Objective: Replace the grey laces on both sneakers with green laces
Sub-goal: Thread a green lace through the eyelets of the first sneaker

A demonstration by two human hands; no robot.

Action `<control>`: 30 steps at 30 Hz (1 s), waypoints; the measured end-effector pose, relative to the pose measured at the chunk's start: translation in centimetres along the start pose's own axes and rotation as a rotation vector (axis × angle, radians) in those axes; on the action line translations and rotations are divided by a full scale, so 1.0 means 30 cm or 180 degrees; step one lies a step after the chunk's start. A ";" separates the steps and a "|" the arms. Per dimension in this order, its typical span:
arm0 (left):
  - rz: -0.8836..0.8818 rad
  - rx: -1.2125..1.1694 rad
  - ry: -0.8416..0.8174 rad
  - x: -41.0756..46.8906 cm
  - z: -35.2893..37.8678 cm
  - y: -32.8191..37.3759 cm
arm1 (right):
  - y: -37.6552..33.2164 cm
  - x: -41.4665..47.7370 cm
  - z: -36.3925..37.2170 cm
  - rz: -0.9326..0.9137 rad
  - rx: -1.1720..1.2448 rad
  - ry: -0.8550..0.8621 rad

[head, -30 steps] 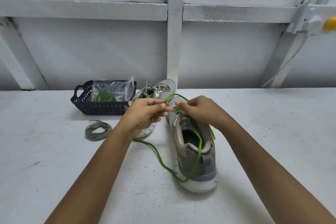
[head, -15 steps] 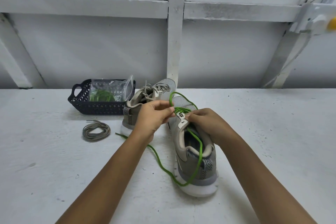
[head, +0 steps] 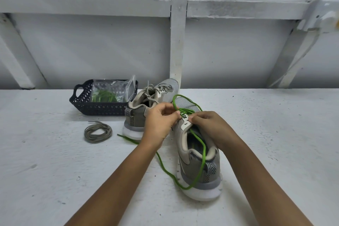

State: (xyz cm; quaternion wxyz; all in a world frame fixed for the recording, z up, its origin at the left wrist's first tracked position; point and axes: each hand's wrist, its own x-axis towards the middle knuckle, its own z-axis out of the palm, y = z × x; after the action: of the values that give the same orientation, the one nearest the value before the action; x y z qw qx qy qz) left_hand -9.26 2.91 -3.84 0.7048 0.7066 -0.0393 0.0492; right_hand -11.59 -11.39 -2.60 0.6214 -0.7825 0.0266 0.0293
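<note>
The lacing of the first sneaker (head: 192,167) is the step in hand, and it looks roughly half done. That shoe stands under and between both hands, toe away from the person, with a green lace (head: 202,163) crossed through the eyelets beyond the fingertips. The left hand (head: 161,121) pinches a strand of the lace between thumb and curled fingers just at the shoe's left row of eyelets. The right hand (head: 209,128) is curled over the tongue and pinches there, touching the shoe's right side. Whether a lace tip sits inside an eyelet at this instant is hidden by the fingers, so I cannot say. One slack loop arcs up beyond the hands; the long free end falls back through the shoe's opening, curves round the heel near the wrists, and trails off under the left forearm. Just beyond the left hand stands the second sneaker (head: 139,113), which has its grey laces (head: 156,90) in. Farther to the left of that hand lie a coiled grey lace (head: 98,132) and a dark basket (head: 95,109) holding a clear bag (head: 110,90) with more green lace. The next move probably calls for drawing the slack through, then feeding the tip into the next free eyelet.
</note>
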 end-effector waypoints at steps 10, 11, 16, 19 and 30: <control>0.0213 0.0109 0.0058 -0.009 0.010 -0.006 | 0.003 0.000 -0.001 -0.0016 -0.0069 0.0050; 0.0241 0.0129 0.0068 -0.009 0.011 -0.007 | 0.004 0.000 0.000 -0.0023 -0.0062 0.0043; 0.0362 0.0304 0.0141 -0.010 0.019 -0.017 | 0.005 -0.001 -0.001 -0.0039 -0.0033 0.0010; 0.0447 0.0475 0.0109 -0.008 0.018 -0.017 | 0.005 -0.001 -0.001 -0.0025 -0.0091 0.0017; 0.0463 0.1000 -0.0147 0.012 0.011 -0.003 | 0.007 0.006 0.010 -0.0277 -0.0919 0.0238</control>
State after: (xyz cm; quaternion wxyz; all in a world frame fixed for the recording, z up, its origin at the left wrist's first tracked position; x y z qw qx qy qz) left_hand -8.89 2.59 -3.90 0.5793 0.8042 -0.0984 0.0893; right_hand -11.44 -11.14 -2.89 0.5017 -0.8646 0.0113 -0.0232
